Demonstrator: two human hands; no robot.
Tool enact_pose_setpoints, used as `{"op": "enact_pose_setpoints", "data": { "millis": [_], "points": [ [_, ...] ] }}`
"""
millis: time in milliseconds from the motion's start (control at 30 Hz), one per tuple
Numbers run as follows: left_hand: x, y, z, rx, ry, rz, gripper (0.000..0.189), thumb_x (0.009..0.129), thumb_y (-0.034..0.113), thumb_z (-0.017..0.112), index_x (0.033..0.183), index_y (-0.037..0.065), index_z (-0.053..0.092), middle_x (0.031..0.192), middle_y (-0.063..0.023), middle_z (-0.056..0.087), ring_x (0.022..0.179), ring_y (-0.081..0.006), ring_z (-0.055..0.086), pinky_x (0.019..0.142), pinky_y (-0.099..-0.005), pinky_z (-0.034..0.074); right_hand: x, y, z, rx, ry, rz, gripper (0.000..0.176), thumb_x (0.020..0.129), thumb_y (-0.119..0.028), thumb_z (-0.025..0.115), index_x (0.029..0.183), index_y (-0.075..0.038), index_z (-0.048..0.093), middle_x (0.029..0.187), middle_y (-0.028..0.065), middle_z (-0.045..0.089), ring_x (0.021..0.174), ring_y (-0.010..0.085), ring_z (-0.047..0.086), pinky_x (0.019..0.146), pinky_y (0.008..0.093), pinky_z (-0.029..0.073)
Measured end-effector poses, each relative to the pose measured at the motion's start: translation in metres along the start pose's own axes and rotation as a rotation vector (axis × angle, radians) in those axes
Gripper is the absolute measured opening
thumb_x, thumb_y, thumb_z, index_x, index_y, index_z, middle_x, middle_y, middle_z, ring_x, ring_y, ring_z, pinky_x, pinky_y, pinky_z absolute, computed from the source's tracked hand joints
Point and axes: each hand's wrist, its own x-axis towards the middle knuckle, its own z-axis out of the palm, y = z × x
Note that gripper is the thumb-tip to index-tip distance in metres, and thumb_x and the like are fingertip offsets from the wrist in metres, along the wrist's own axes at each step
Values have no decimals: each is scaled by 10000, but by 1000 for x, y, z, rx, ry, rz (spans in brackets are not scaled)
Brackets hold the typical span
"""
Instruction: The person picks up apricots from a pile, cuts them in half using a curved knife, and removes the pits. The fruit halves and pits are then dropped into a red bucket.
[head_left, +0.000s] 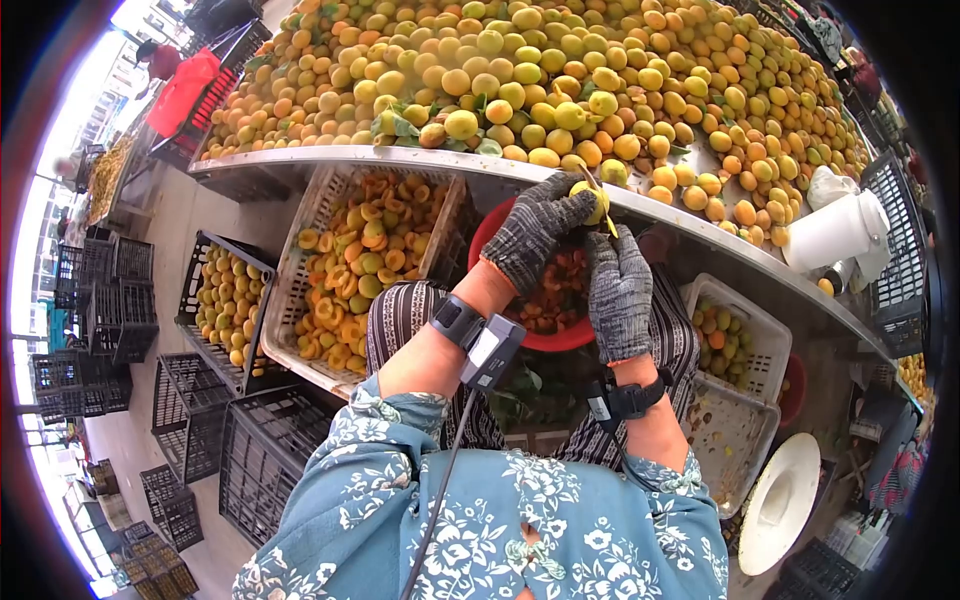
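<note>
My left hand (540, 232), in a grey knitted glove, is closed around a yellow-green apricot (597, 207) at the front edge of the sorting table. Across the fruit runs a small thin knife (611, 226), yellow at its lower end. My right hand (621, 297), gloved alike, grips that lower end just below the apricot; its fingertips partly hide it. Beneath both hands stands a red basin (568, 338) with orange-brown apricot pits (555, 290) in it. The hands cover part of its rim.
A metal-edged table (330, 154) bears a large heap of apricots (480, 75). Left of my knees is a crate (285, 335) of halved apricots, beside a black crate (190, 290) of whole ones. At right are a white crate (765, 345), a white bucket (825, 232) and a pale hat (778, 505).
</note>
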Motion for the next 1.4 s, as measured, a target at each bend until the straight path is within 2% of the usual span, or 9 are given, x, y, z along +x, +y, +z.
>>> {"op": "enact_pose_setpoints", "data": {
  "millis": [367,533,700,767,833,1000,1167,1333,1400],
  "points": [
    [10,-46,-27,-32,149,77,247,979,115,472,1154,-21,579,1143,-119,613,1069,-203,581,958,-312,451,-7,-5,4,-85,-35,-58,342,928,-248,574,1164,-2,592,966,252,646,910,403,619,779,420,493],
    [2,-8,0,-254,256,-210,270,951,315,577,1068,79,638,951,-2,641,850,-90,590,753,-246,504,-4,-5,5,-374,-65,-111,318,923,-248,572,1185,-69,587,884,218,655,805,392,635,684,450,491],
    [3,-22,-2,-126,266,-88,278,948,311,578,1083,74,633,951,6,632,833,-85,568,752,-242,471,-4,-1,8,-501,-86,-135,318,918,-259,574,1184,-84,588,860,212,655,786,386,639,664,460,483],
    [5,-25,-4,-23,258,-45,302,962,292,552,1137,55,620,1021,-2,625,903,-85,549,832,-248,445,-4,0,13,-347,-97,-33,326,920,-258,574,1187,-71,585,881,211,661,802,379,645,681,437,494],
    [8,-21,-4,-215,302,-195,242,911,348,626,958,111,640,798,23,608,680,-90,554,608,-239,473,-6,0,16,-231,-91,-13,330,921,-260,572,1186,-63,584,888,214,661,808,376,648,687,427,496],
    [5,-17,3,-229,318,-196,240,905,351,631,936,113,639,777,21,602,657,-90,550,584,-238,463,-8,8,22,109,-75,26,335,928,-266,563,1180,-46,583,886,228,658,821,368,652,699,409,498],
    [6,-21,1,-316,311,-226,253,902,353,635,968,109,650,813,24,618,636,-89,550,574,-243,465,-9,-8,7,-428,-109,-26,297,937,-266,544,1167,-86,594,836,227,649,765,403,630,655,472,475],
    [-1,-12,4,-91,131,32,256,934,270,600,1101,79,625,933,8,628,817,-89,582,747,-254,496,-6,-1,3,-320,-84,8,292,930,-272,551,1135,-72,608,839,241,640,775,425,614,663,480,472],
    [-6,-4,-1,-100,45,-73,276,955,227,560,1159,44,590,1058,-36,621,968,-109,549,894,-271,440,-1,9,0,-192,-30,-52,326,946,-197,557,1171,37,571,912,206,671,809,247,652,745,346,501]
  ]
}}
